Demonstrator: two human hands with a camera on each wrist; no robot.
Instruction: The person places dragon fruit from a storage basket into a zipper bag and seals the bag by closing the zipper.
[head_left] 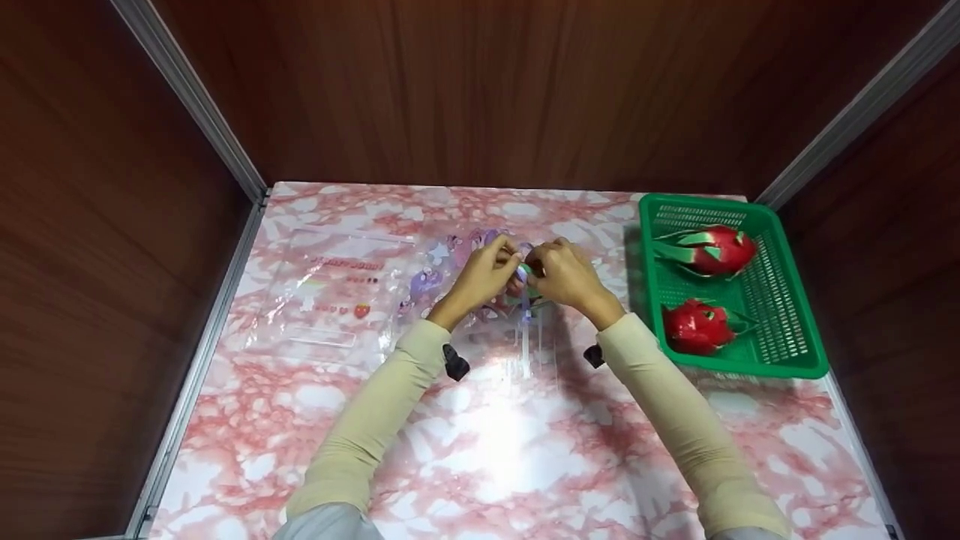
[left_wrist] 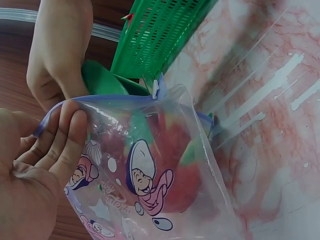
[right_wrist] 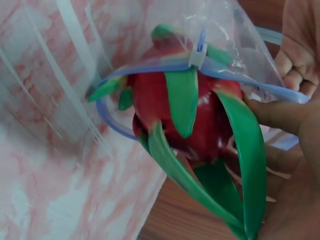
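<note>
In the left wrist view, a clear zip bag (left_wrist: 145,182) with cartoon prints and a purple zip edge has a red dragon fruit with green leaf tips partly inside. My left hand (head_left: 481,276) pinches the bag's edge between thumb and fingers. At the bag's mouth my right hand (head_left: 566,273) holds the dragon fruit (right_wrist: 205,117), its thumb along the side and its fingers beneath. Long green leaves stick out of the opening towards the right palm. A white slider (right_wrist: 198,56) sits on the zip edge above the fruit.
A green basket (head_left: 795,300) at the right holds two more dragon fruits (head_left: 724,251). To the left, clear bags with red print (head_left: 330,292) lie flat on the pink marbled table (head_left: 262,420). Dark wooden panels (head_left: 465,90) stand around the table at the back and sides.
</note>
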